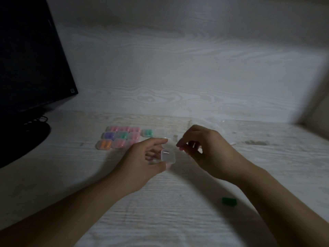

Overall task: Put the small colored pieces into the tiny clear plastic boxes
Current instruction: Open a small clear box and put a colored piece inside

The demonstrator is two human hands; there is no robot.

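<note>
Head view: left hand (142,157) pinches a tiny clear box (168,156) in its grip, beside the filled boxes (122,137); right hand (201,147) fingertips pressed together. Light, slippery plastic; best held by its sides.

No text, label or number can be read. Far left of the fingers, the dark monitor (32,56) bears a small pale square mark at its lower corner, too blurred to read.
</note>
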